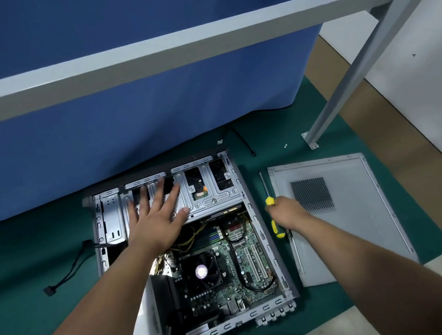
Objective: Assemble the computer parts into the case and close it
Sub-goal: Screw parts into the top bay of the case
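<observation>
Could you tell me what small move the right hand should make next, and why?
Probably lift the screwdriver it grips and bring it to the drive cage, where the left hand presses flat; the side panel lies off beside the open case.

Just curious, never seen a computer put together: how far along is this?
Well along. The motherboard with its fan sits inside the case. The left hand lies flat on the drive cage; the right hand grips a yellow screwdriver. The side panel lies beside the case, not yet on.
</observation>
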